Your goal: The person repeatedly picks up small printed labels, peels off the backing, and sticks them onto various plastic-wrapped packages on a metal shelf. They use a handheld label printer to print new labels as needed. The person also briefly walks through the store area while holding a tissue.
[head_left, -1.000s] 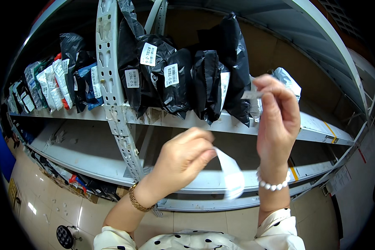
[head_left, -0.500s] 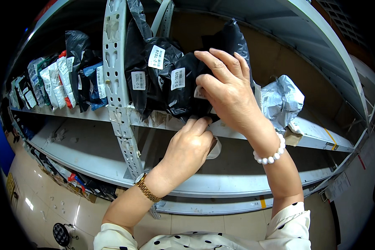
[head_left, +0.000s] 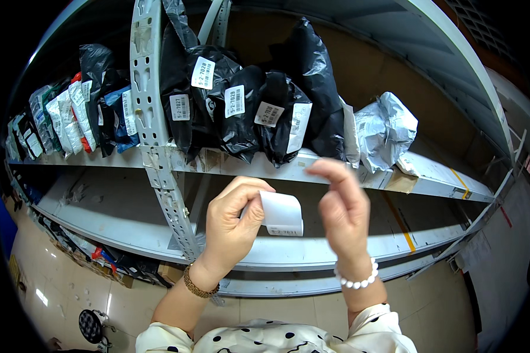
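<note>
Label strip (head_left: 281, 209): white, curled, mostly blank face showing, printed sticker (head_left: 285, 232) at lower edge. Left edge pinched by thumb and fingers of left hand (head_left: 234, 217); hangs just right of those fingertips, apart from right hand (head_left: 344, 215).

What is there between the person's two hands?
In the head view, a white label strip, pinched by the left hand; past it, a gap before the right hand.

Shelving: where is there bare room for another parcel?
Bare: upper shelf beyond the cardboard piece, at right; middle shelf right of the perforated upright. Crowded: upper shelf left of the silver parcel, bagged parcels flanking the upright.
</note>
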Demonstrator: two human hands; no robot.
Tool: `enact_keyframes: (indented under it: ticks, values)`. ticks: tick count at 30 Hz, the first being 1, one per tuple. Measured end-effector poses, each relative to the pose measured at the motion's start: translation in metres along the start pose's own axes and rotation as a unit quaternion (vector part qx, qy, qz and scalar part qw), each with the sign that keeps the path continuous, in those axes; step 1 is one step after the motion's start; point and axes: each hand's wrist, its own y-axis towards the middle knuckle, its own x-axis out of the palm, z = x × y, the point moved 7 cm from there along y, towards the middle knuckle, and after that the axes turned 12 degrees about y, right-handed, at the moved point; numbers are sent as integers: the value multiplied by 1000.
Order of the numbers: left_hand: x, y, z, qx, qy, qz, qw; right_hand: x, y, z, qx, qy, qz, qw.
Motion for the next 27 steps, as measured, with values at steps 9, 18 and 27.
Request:
enact_keyframes:
  ticks: [9,18,27]
  values:
    - [13,-3,4,-69,-73,80,992,14,-33,17,91,19,19,995]
    - [21,-9,21,38,49,-98,993,3,-34,6,64,28,64,995]
    - [28,-8,17,-11,9,-86,996,-5,-25,4,110,81,56,989]
